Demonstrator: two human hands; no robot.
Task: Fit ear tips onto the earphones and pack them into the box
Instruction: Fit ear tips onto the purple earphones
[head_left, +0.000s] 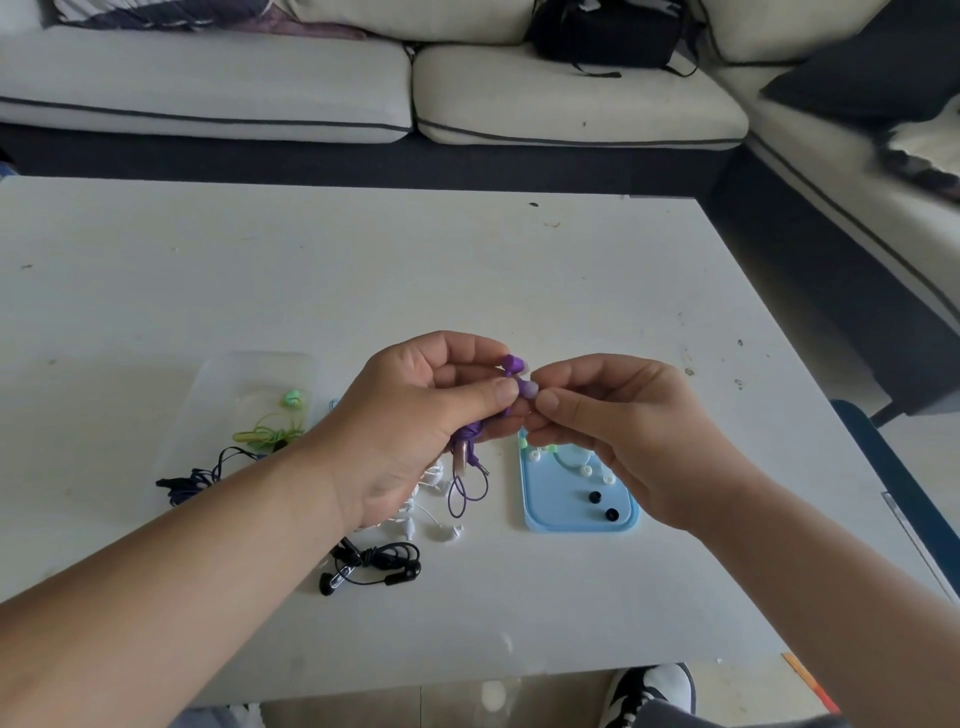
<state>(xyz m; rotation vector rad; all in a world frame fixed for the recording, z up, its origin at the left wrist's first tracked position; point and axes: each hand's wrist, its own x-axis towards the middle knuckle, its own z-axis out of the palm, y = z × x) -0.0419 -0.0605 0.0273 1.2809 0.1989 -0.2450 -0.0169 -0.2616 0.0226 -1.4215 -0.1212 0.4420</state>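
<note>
Soft, even daylight fills the scene; the white counter (467, 270) reads bright without hard glare (its shadows faint, diffuse). The purple earphones (514, 365) and their ear tip (530, 388) look slightly soft. Wide-angle bending curves the far sofa (571, 104); the far right corner smears.

left hand (415, 410): pinches purple earphone (514, 362) | right hand (618, 431): pinches ear tip (529, 388) | hands meet, forearms converge

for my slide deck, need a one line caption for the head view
Left hand holds purple earphones while right hand pinches a pale ear tip at one bud
</note>
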